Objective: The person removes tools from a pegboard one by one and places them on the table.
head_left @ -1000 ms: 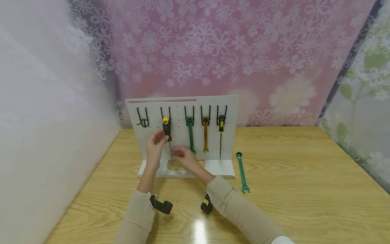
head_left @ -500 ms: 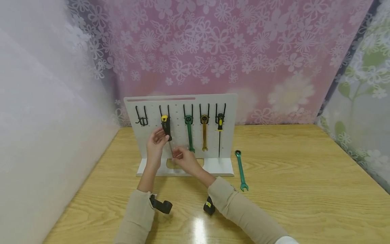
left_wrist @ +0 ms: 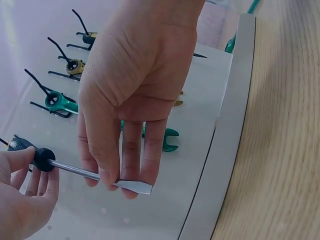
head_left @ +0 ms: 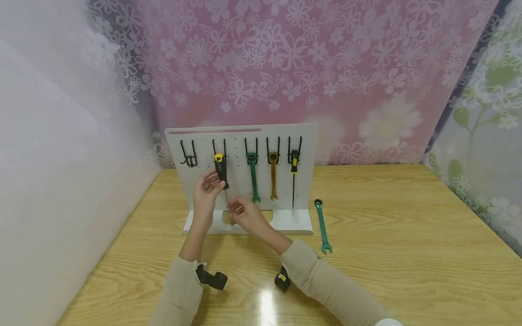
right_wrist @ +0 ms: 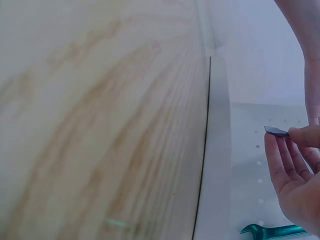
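A flathead screwdriver (head_left: 221,171) with a black handle and yellow end stands nearly upright in front of the second hook from the left. My left hand (head_left: 205,194) grips the lower part of its handle between thumb and fingers. Lower down, my right hand (head_left: 249,217) pinches the steel shaft close to the flat tip. In the left wrist view the blade (left_wrist: 135,187) extends just past the right fingertips. Thumb and fingers of the right hand (right_wrist: 295,172) hold that same tip (right_wrist: 276,131) in the right wrist view.
The white pegboard (head_left: 240,133) also bears a green wrench (head_left: 253,176), a gold wrench (head_left: 273,181) and another screwdriver (head_left: 294,163). A bare hook (head_left: 189,154) is at far left. On the wooden table (head_left: 391,253), another green wrench (head_left: 323,226) lies right of the board.
The screwdriver's lower end has come slightly down and toward me. My right hand has moved a little lower with it, pinching near the tip. My left hand keeps its grip on the handle.
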{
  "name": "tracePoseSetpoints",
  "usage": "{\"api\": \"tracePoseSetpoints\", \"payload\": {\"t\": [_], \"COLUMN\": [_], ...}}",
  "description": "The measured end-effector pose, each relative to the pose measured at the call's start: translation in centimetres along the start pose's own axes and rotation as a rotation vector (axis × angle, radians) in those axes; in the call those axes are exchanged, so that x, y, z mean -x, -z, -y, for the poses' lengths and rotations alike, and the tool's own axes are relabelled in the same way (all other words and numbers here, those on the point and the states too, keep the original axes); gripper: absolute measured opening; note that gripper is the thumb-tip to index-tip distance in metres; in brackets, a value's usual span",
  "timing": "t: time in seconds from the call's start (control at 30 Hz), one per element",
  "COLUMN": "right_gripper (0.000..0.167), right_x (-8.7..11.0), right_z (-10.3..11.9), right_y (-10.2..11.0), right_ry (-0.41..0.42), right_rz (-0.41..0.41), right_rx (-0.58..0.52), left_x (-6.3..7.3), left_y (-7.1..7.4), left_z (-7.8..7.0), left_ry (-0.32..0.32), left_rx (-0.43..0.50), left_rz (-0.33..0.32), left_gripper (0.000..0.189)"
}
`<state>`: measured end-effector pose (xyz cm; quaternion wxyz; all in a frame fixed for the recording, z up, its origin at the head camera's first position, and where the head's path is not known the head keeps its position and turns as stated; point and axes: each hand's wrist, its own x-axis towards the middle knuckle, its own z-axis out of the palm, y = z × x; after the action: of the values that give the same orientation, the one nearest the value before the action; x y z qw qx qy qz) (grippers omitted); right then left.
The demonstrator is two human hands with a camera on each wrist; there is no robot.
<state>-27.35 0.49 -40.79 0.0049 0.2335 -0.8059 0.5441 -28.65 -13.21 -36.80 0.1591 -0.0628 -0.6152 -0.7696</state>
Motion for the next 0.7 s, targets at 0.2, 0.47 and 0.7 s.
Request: {"api": "tracePoseSetpoints", "payload": {"t": [0.2, 0.47, 0.7], "right_gripper": [0.019, 0.020, 0.019], "right_x": [1.1, 3.2, 2.9], "right_z": [1.3, 5.2, 3.4], "right_y": [0.3, 1.2, 0.6], "right_ry": [0.047, 0.086, 0.007], "right_rz": [0.024, 0.068, 0.092], "right_rx": [-0.034, -0.075, -0.114], "left_x": [0.8, 1.8, 2.6], "left_y": [0.0, 0.0, 0.1], "left_z": [-1.1, -2.5, -3.5], "left_ry": [0.013, 0.057, 0.103], "left_rx": [-0.019, -0.035, -0.040], "left_rz": [0.024, 0.037, 0.038], "left_gripper": [0.041, 0.041, 0.042]}}
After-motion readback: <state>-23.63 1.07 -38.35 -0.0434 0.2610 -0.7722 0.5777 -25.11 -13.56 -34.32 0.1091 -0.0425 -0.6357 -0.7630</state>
